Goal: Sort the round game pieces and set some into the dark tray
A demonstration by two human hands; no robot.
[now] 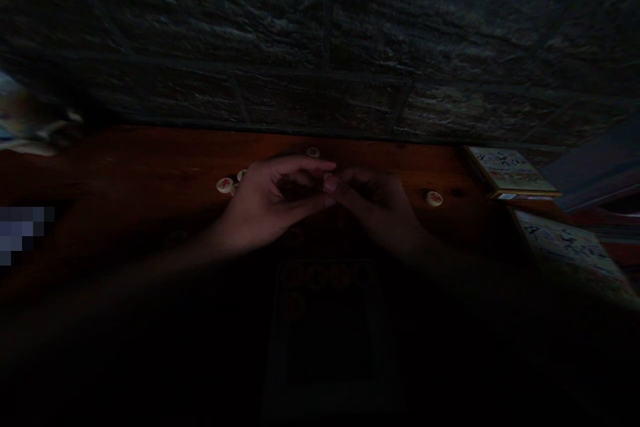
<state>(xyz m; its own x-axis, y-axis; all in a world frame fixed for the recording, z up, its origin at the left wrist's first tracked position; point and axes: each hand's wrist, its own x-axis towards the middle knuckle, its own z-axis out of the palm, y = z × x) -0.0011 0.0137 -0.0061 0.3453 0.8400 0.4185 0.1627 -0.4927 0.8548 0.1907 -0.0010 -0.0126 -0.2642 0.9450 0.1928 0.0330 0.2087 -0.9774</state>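
My left hand (273,197) and my right hand (377,203) meet over the wooden table (165,160), thumbs and fingers pinched together at the centre. A small pale thing shows dimly between the fingertips; the dark hides its shape. Round pieces with red marks lie around: one piece (225,185) left of my left hand, one (313,152) behind it, one (435,198) right of my right hand. Below the hands, a shallow box (380,347) in deep shadow holds several round pieces along its far side and left corner.
A stone-block wall (320,33) rises behind the table. Two flat boxes or books, one farther back (515,170) and one nearer (570,247), lie at the right. Something pale and blurred (30,120) is at the far left.
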